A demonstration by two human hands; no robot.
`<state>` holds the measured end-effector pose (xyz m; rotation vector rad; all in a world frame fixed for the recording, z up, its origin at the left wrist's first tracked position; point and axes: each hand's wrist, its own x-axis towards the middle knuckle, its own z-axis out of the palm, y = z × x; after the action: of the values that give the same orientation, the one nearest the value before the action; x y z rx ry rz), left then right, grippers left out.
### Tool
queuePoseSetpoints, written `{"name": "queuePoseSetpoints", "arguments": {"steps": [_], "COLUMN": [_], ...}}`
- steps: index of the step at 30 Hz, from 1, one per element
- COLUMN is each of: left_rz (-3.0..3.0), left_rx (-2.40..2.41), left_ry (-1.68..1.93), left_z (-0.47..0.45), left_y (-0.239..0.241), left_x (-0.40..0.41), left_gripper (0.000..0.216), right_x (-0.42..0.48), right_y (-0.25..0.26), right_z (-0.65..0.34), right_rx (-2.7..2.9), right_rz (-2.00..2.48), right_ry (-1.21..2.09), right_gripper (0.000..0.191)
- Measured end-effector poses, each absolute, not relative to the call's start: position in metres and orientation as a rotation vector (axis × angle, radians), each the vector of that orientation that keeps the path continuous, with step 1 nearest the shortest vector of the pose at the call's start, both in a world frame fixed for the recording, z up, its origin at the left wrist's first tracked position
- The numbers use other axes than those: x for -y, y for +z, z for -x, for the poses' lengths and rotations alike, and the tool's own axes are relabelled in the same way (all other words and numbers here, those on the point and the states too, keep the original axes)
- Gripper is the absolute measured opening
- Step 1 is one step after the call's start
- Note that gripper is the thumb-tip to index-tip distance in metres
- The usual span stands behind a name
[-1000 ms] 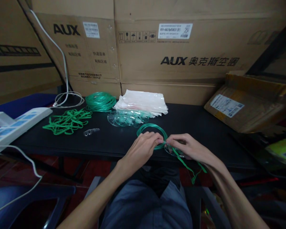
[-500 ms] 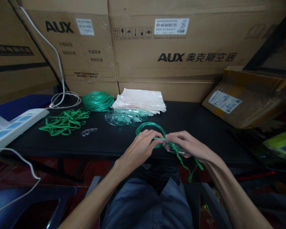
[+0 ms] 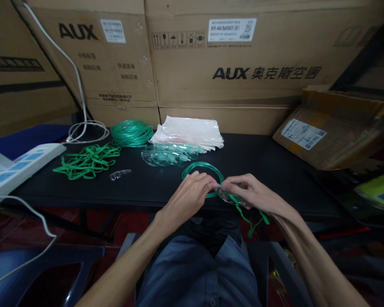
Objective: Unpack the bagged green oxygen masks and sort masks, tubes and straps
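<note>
Near the table's front edge my two hands meet, fingertips almost touching. My left hand (image 3: 193, 191) is closed in a pinch on the end of a green tube, part of the coiled green tubing (image 3: 208, 164) behind it. In my right hand (image 3: 248, 189) is a clear plastic oxygen mask (image 3: 228, 197), its port facing the left fingers. A green elastic strap (image 3: 243, 215) dangles from the mask below the table edge. My fingers hide the spot where tube and mask come together, so I cannot tell how far the tube is on.
Behind lie several clear masks (image 3: 166, 157), a stack of white bags (image 3: 192, 131) and a larger green tubing coil (image 3: 131, 133). Left are loose green straps (image 3: 88, 162), a small clear plastic piece (image 3: 120, 174) and a power strip (image 3: 22, 168). Cardboard boxes (image 3: 185, 91) stand at the back, another box (image 3: 333, 132) right.
My left fingers have slid right along the tube, up to the mask's port, covering the bit of tube that showed between the hands. The right hand keeps its hold on the mask.
</note>
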<state>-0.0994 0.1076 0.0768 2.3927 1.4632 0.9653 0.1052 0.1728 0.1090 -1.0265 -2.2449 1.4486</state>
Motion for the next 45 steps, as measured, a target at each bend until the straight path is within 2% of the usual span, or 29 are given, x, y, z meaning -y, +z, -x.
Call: {"name": "queuePoseSetpoints", "arguments": {"steps": [9,22,30,40,43,45], "left_rz": [-2.295,-2.430,-2.386,-2.214,-2.238,-2.300], "left_rx": [-1.437,-1.456,-1.418,-1.443,-1.493,-1.544], "left_ry": [1.000,0.942,0.998,1.049,1.041,0.957], "left_z": [0.099,0.099,0.099,0.104,0.112,0.118], "left_y": [0.081,0.076,0.077,0.086,0.092,0.095], "left_x": [-0.107,-0.109,-0.111,-0.106,-0.099,-0.092], "left_gripper": [0.011,0.029,0.015,0.012,0.022,0.042], "right_x": [-0.171,-0.171,-0.168,-0.165,-0.165,-0.164], "right_y": [0.102,0.104,0.103,0.101,0.103,0.106], "right_z": [-0.100,-0.103,-0.097,-0.091,-0.094,-0.096], "right_rx": [2.088,2.262,2.076,1.922,1.996,2.025], "right_rz": [0.971,0.954,1.018,1.145,1.152,1.140], "right_ry": [1.582,1.484,1.640,1.740,1.726,1.727], "right_gripper": [0.045,0.048,0.046,0.048,0.052,0.052]}}
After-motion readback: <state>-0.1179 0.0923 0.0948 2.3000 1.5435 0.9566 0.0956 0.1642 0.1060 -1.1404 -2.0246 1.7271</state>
